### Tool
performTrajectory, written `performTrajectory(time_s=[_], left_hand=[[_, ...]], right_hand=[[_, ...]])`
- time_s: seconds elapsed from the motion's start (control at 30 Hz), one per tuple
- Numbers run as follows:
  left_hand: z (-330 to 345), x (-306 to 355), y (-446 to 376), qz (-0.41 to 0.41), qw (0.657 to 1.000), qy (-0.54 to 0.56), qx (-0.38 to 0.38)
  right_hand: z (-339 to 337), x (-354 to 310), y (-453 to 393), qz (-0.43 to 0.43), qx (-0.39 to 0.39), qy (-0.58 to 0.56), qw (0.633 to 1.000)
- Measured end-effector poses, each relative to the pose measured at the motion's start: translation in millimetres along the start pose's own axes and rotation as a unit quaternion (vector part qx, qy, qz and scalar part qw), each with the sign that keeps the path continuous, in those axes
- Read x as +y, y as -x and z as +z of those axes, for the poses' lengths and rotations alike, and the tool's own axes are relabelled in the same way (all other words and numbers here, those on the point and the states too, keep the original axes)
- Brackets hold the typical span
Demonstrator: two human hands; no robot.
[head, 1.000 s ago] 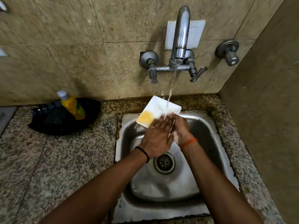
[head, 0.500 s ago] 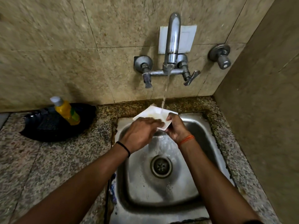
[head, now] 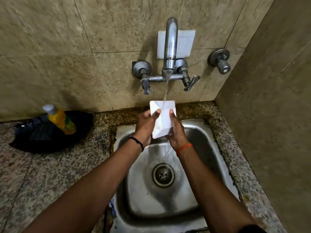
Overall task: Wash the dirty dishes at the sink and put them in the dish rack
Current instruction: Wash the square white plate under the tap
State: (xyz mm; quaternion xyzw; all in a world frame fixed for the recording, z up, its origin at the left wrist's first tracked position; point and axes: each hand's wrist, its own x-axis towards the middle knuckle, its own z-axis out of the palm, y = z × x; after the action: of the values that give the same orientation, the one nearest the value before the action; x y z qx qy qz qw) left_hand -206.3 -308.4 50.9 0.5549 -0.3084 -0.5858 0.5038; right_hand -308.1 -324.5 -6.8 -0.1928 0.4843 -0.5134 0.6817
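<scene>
Far left on the granite counter [head: 55, 167] I see a black tray [head: 50, 140] holding a yellow bottle [head: 61, 120] with a pale cap, probably dish soap, though its label is too blurred to read. Next, my left hand [head: 144, 123] grips the left edge of a white square plate [head: 164, 118], thumb curled onto its face. The plate is tilted, held above the back of the steel sink [head: 198, 174], with water from the wall tap [head: 170, 47] landing on its upper part. My right hand [head: 175, 130] clasps the plate's right edge, thumb on top. A separate valve knob [head: 220, 62] sits on the wall further right.
</scene>
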Motion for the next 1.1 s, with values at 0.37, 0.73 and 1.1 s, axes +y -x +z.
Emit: performTrajectory(time_s=[0.37, 0.73, 1.1], left_hand=[[-8.9, -27.8, -12.4, 0.216, 0.792, -0.569, 0.041], [-27.1, -34.9, -22.2, 0.334, 0.616, -0.702, -0.127], [3.9, -23.7, -17.3, -0.125, 0.992, -0.029, 0.017]], right_hand=[[-26.0, -5.2, -2.7, 0.005, -0.011, -0.032, 0.999], [-21.6, -28.3, 11.7, 0.049, -0.035, -0.019, 0.998], [20.5, -105.5, 1.3, -0.34, 0.198, 0.431, 0.812]])
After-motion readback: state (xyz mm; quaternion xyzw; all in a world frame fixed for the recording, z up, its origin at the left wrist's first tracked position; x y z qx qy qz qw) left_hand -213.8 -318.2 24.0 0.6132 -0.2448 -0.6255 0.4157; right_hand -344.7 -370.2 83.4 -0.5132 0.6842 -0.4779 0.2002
